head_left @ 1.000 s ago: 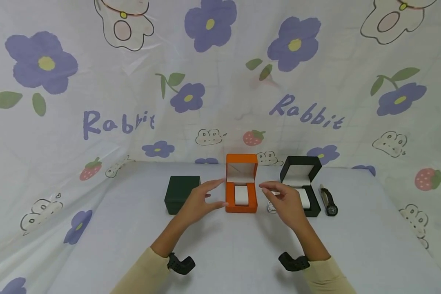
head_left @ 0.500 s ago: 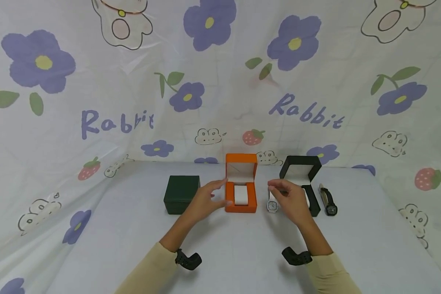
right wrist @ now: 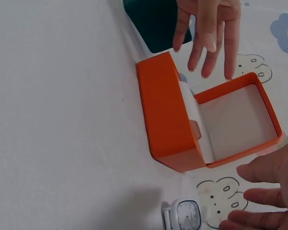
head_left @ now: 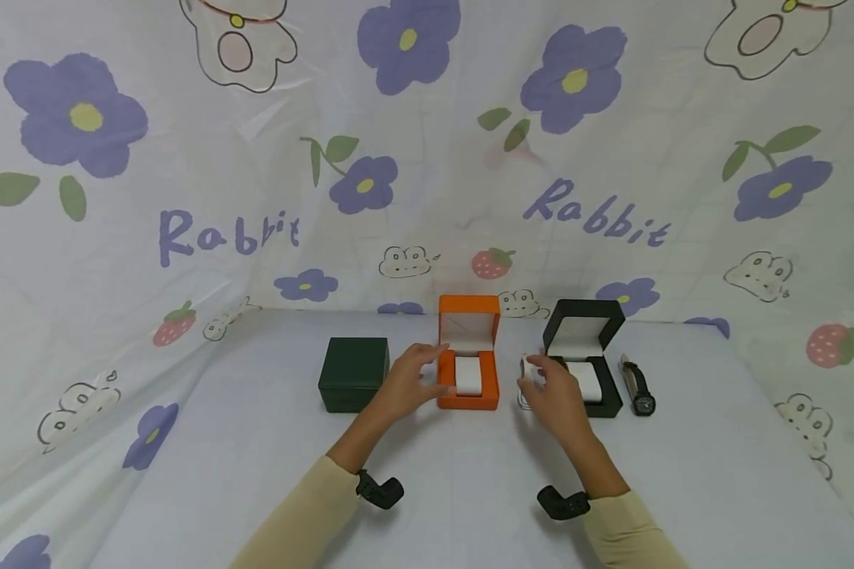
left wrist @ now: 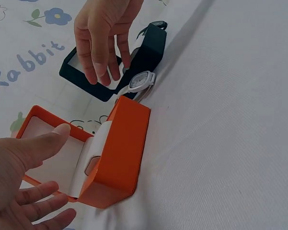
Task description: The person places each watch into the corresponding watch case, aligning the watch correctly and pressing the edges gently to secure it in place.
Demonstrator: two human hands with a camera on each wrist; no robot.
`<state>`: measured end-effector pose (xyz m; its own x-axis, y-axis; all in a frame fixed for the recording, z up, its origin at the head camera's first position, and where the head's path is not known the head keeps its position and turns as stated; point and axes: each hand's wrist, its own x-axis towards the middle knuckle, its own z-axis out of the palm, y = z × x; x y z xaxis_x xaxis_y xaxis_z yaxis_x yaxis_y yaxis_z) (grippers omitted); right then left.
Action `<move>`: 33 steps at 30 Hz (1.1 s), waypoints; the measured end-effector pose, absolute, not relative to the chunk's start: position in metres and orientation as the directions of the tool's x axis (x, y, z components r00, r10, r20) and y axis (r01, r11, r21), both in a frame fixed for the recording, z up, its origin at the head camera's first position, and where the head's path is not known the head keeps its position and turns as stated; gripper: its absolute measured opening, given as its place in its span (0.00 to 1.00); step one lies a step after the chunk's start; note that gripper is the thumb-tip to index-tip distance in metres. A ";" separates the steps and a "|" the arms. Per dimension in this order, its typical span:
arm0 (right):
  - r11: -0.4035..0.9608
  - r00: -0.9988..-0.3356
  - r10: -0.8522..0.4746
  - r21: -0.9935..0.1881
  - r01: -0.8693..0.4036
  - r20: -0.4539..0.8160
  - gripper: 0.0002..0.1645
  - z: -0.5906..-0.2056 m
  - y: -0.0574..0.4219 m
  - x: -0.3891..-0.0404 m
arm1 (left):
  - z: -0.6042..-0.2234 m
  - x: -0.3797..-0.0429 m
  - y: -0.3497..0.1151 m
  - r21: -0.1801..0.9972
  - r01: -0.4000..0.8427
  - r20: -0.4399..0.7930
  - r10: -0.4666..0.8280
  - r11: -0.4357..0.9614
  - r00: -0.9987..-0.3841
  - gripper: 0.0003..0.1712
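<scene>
In the head view my left hand (head_left: 404, 386) hovers at the left side of an orange watch box (head_left: 447, 401), its lid raised and a white cushion (head_left: 467, 375) inside. That hand's thumb and fingers are spread and hold nothing. My right hand (head_left: 557, 395) hangs above a white wristwatch (right wrist: 188, 214), partly hiding it in the head view; its fingers are parted and relaxed. The right wrist view shows the watch's square dial just beside those fingers, apart from them. Behind the right hand stands an open dark watch box (head_left: 608, 399) with a white cushion.
A closed dark green box (head_left: 353, 371) stands left of the orange one, partly behind my left hand. On the right lies a black-strapped wristwatch (head_left: 638, 389). A patterned cloth (head_left: 455, 197) with flowers and rabbits hangs behind the white table (head_left: 470, 490).
My left hand has shifted right, closer to the orange box. The right hand has moved slightly right over the white watch, and its thumb and fingers have spread apart. Boxes and watches stay put.
</scene>
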<state>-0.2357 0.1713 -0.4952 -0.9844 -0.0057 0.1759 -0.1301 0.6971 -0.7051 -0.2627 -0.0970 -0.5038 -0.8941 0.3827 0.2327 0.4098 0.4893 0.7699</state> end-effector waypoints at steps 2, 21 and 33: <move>0.711 -0.985 -0.003 -0.692 -0.124 0.174 0.29 -0.497 0.170 -0.235 | -0.504 -0.264 -0.094 0.769 0.406 0.226 0.384 0.494 -0.895 0.44; 0.881 -0.997 0.022 -0.473 -0.013 0.069 0.38 -0.511 0.148 -0.238 | -0.507 -0.287 -0.080 0.640 0.381 0.119 0.404 0.668 -0.907 0.45; 0.907 -0.997 0.046 -0.420 0.013 0.067 0.36 -0.521 0.144 -0.244 | -0.508 -0.297 -0.077 0.563 0.384 0.061 0.427 0.732 -0.902 0.45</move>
<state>-0.2439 0.1441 -0.5208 -0.9967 0.0457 0.0668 0.0134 0.9072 -0.4205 -0.2966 -0.0772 -0.5084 -0.9022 0.4270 0.0609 0.3844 0.7319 0.5627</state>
